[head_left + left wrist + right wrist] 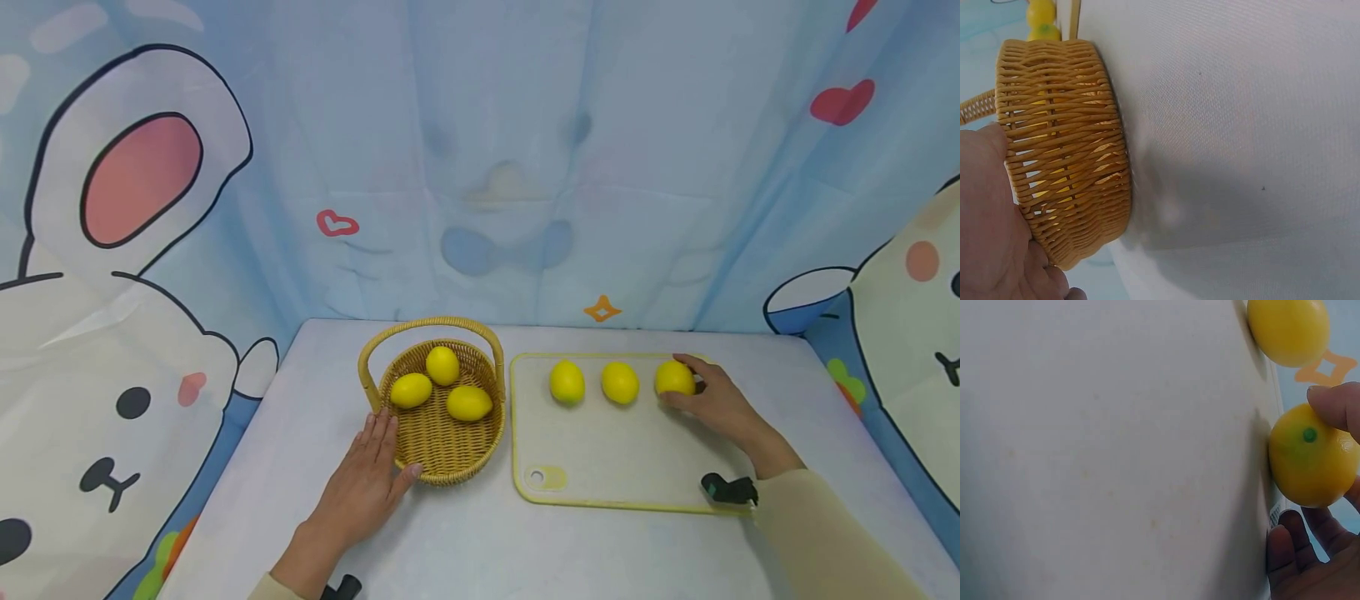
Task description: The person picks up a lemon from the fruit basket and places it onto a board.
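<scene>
A yellow lemon [674,378] stands at the far right of the cutting board [622,462], gripped between the thumb and fingers of my right hand [716,406]. The right wrist view shows this lemon [1313,456] with its green tip toward the camera. Two more lemons, a middle one [620,382] and a left one [567,382], sit in a row beside it. My left hand [362,483] rests its extended fingers and thumb against the near left side of a woven basket [446,454]. Inside lie three lemons, one of them [469,403] at the right.
The basket's arched handle [431,322] stands upright. Board and basket are side by side on a white-covered table [465,550]. Behind the table hangs a blue cartoon curtain [645,167]. A small black device [729,489] is at my right wrist.
</scene>
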Demonstrator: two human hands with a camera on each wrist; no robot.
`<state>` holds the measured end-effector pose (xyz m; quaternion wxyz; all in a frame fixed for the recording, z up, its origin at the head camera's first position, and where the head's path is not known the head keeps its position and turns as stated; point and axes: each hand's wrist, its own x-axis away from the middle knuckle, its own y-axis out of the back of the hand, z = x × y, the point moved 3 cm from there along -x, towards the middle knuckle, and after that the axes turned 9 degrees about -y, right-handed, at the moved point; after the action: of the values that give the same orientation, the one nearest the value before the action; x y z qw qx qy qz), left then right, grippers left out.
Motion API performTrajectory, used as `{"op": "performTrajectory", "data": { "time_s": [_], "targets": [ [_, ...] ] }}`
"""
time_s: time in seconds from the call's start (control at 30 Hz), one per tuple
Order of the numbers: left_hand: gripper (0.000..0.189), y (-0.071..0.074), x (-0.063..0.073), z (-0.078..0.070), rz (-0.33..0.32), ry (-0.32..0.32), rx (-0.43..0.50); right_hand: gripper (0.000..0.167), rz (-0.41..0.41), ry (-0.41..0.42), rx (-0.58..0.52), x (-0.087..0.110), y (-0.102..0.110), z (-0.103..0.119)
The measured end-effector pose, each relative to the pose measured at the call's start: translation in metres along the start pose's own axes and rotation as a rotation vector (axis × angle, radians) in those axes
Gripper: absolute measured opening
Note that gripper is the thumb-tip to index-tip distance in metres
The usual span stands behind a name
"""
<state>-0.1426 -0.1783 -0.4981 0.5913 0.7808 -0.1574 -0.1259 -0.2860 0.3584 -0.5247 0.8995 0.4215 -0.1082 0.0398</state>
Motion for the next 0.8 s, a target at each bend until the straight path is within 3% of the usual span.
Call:
{"op": "performTrajectory", "data": {
  "time_s": [0.43, 0.6, 0.8],
  "targets": [
    [0.087, 0.001, 0.000, -0.001, 0.006, 0.008, -0.001, 0.101, -0.030, -0.016, -0.012, 0.001, 0.001, 0.002],
    [0.086, 0.001, -0.001, -0.001, 0.004, 0.003, 0.010, 0.104, -0.099, -0.022, 0.001, 0.004, 0.005, 0.006],
    [0.085, 0.002, 0.000, -0.002, -0.001, 0.002, 0.016, 0.094, -0.212, -0.007, -0.011, 0.018, 0.010, 0.027]
  ]
}}
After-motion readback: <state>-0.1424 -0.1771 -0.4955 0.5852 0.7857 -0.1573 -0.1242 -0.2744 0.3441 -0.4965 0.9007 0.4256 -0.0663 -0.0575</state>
